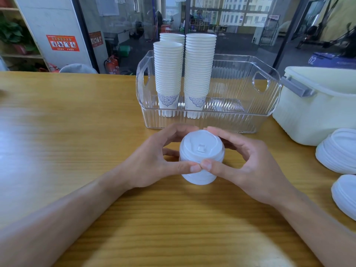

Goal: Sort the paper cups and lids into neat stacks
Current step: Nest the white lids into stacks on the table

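Observation:
A stack of white plastic lids (201, 149) stands on the wooden table in front of me. My left hand (154, 160) grips it from the left and my right hand (244, 162) from the right, thumbs meeting at the front and fingers curled round the back. Three tall stacks of white paper cups stand in a clear plastic bin (240, 112): one at the front left (168, 74), one to its right (199, 70), one behind (172, 36). More lid stacks lie at the right edge, one upper (339, 151) and one lower (346, 195).
A milky white lidded plastic box (317, 106) with a grey latch sits to the right of the clear bin. The wooden table (67, 141) stretches wide to the left. Behind the table are a glass wall and a shelf.

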A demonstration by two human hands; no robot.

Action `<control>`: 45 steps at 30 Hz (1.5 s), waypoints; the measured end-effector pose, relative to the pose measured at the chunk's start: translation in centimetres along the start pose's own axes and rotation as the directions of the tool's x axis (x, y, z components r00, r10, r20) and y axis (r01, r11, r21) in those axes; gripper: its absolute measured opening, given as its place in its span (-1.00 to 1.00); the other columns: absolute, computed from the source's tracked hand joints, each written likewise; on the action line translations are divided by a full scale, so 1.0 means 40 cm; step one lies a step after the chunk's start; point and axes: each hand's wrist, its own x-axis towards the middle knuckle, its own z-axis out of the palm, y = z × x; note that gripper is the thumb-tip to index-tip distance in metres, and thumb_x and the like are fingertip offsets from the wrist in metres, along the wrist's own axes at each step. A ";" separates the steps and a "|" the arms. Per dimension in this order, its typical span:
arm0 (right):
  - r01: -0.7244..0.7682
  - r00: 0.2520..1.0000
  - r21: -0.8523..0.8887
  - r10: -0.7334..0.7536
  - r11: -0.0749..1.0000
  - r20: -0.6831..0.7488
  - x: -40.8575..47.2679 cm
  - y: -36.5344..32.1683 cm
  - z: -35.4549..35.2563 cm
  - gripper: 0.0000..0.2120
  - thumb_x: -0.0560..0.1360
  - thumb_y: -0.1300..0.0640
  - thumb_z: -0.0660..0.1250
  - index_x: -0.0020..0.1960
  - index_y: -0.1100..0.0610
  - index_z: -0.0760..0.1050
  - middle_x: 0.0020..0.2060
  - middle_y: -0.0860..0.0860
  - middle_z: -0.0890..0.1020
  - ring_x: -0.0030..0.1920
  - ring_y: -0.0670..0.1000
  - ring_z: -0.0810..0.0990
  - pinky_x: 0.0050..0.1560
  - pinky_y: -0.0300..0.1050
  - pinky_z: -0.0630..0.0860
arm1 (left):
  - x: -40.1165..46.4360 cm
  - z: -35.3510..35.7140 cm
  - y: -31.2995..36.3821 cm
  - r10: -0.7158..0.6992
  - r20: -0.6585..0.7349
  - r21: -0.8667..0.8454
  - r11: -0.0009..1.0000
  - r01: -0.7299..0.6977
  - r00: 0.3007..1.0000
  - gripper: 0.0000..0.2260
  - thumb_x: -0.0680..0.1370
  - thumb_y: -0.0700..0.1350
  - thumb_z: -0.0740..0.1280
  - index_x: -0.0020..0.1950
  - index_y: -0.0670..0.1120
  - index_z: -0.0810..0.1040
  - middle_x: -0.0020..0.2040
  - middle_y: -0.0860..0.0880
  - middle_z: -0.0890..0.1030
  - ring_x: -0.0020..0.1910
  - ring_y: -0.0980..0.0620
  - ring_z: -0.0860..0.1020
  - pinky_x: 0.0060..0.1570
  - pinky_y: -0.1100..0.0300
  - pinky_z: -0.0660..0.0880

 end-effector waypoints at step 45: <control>-0.454 0.796 -0.352 0.195 0.819 -0.573 -0.494 0.042 -0.431 -0.59 0.52 0.07 0.48 0.33 -0.09 0.49 0.22 -0.28 0.47 0.35 -0.19 0.33 0.29 -0.27 0.26 | 0.106 0.586 0.214 0.011 0.137 0.318 0.946 -0.055 0.990 -0.29 0.46 0.17 0.54 0.51 0.20 0.28 0.40 0.23 0.43 0.35 0.24 0.43 0.36 0.23 0.37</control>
